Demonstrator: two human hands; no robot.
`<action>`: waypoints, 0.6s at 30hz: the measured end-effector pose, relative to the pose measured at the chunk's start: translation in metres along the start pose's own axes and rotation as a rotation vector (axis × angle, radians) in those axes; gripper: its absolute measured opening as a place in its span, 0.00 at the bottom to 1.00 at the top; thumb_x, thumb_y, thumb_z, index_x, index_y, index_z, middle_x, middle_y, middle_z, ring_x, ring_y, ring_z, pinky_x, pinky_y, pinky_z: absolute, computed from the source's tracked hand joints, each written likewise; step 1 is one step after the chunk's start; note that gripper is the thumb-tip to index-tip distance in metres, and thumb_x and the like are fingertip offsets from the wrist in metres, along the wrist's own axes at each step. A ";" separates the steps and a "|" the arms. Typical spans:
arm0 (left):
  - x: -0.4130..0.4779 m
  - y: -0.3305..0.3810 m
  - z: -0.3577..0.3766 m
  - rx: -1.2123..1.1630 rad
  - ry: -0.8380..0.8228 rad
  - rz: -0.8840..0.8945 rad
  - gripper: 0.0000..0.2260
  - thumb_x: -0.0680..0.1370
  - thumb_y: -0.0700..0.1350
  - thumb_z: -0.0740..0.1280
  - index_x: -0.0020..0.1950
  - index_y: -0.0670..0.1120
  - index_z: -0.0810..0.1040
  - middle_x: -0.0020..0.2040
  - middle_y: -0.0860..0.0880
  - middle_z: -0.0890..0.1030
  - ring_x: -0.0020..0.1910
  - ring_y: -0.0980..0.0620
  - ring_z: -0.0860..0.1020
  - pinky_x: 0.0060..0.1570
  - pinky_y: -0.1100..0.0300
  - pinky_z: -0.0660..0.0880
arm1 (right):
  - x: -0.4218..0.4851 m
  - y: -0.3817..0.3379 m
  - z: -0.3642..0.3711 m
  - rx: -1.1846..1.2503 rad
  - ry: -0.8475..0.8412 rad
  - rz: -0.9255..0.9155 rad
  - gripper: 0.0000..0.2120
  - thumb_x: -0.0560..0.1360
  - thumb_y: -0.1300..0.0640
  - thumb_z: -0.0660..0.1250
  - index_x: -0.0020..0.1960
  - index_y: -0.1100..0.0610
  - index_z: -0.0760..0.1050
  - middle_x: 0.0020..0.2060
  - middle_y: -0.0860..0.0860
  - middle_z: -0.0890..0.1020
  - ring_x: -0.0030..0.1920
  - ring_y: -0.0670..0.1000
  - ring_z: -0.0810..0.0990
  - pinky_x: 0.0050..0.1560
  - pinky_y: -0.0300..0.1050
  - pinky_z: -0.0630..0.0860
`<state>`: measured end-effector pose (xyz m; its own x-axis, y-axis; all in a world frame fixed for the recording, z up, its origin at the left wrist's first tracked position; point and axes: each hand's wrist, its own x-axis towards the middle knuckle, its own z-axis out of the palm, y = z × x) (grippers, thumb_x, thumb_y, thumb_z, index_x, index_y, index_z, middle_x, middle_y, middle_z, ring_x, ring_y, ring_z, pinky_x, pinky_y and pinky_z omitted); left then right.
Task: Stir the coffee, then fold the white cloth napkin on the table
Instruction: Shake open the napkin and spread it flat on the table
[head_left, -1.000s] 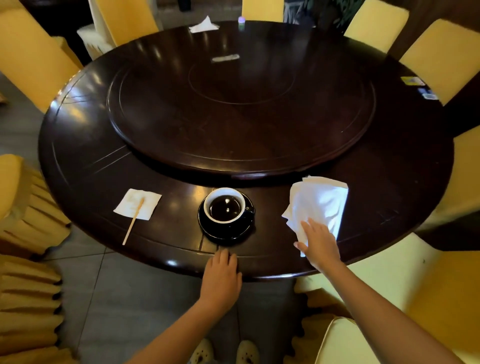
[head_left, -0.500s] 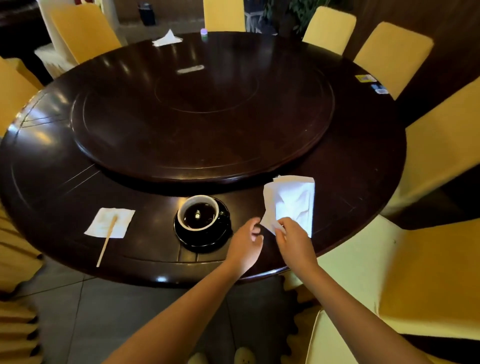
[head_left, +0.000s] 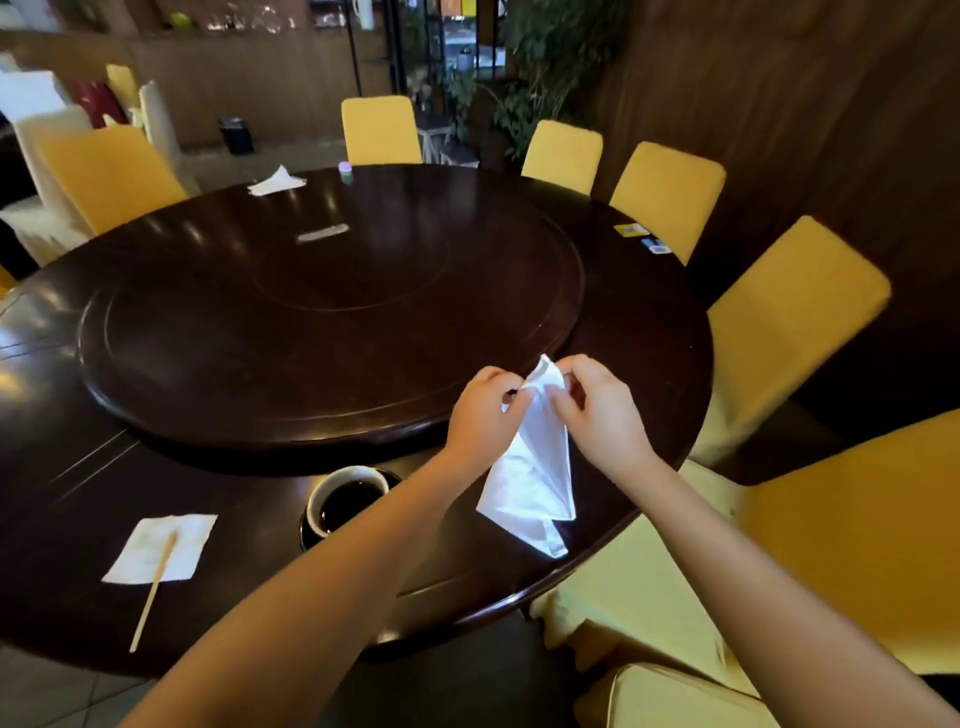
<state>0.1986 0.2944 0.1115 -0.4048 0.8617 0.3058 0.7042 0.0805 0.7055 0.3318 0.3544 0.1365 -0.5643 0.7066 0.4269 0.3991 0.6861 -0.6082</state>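
Note:
The white cloth napkin (head_left: 535, 478) hangs above the table's near right edge, pinched at its top by both hands. My left hand (head_left: 480, 410) grips the top corner from the left and my right hand (head_left: 597, 415) grips it from the right; the cloth droops down between my wrists. A white cup of dark coffee (head_left: 345, 499) sits on a black saucer (head_left: 309, 532) just left of my left forearm, which hides part of it. A wooden stir stick (head_left: 153, 592) lies on a small paper napkin (head_left: 161, 548) at the near left.
The dark round table (head_left: 649, 332) carries a large raised turntable (head_left: 311, 322). Yellow-covered chairs (head_left: 795, 312) ring it, one right beside my right arm. A crumpled tissue (head_left: 275, 183) and a small purple-topped jar (head_left: 345, 169) sit at the far edge; cards (head_left: 644, 236) lie at the far right.
Both hands took hold of the cloth napkin and raised it off the table. The left hand left the table edge and joined the right. The camera tilted up.

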 end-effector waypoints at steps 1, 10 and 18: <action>0.007 0.007 -0.004 0.007 0.004 0.023 0.10 0.79 0.46 0.62 0.46 0.42 0.78 0.43 0.50 0.74 0.39 0.54 0.73 0.37 0.64 0.68 | 0.008 -0.002 -0.007 0.014 0.032 -0.008 0.03 0.75 0.62 0.64 0.44 0.60 0.75 0.39 0.49 0.77 0.40 0.48 0.75 0.38 0.35 0.67; 0.059 0.060 -0.045 -0.022 0.056 0.105 0.18 0.75 0.44 0.66 0.28 0.38 0.66 0.27 0.45 0.67 0.29 0.53 0.65 0.32 0.56 0.62 | 0.069 -0.034 -0.060 0.143 0.115 -0.059 0.15 0.74 0.57 0.67 0.31 0.56 0.69 0.28 0.51 0.71 0.29 0.45 0.67 0.31 0.33 0.63; 0.083 0.098 -0.089 -0.289 -0.014 0.042 0.10 0.71 0.44 0.73 0.32 0.48 0.75 0.32 0.54 0.75 0.31 0.61 0.72 0.30 0.74 0.66 | 0.105 -0.062 -0.100 0.120 0.161 -0.074 0.23 0.76 0.57 0.65 0.26 0.56 0.59 0.23 0.50 0.62 0.26 0.47 0.61 0.29 0.39 0.56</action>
<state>0.1828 0.3291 0.2630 -0.3693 0.8684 0.3309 0.5239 -0.0995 0.8459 0.3200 0.4038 0.2860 -0.4625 0.6801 0.5688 0.2669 0.7186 -0.6422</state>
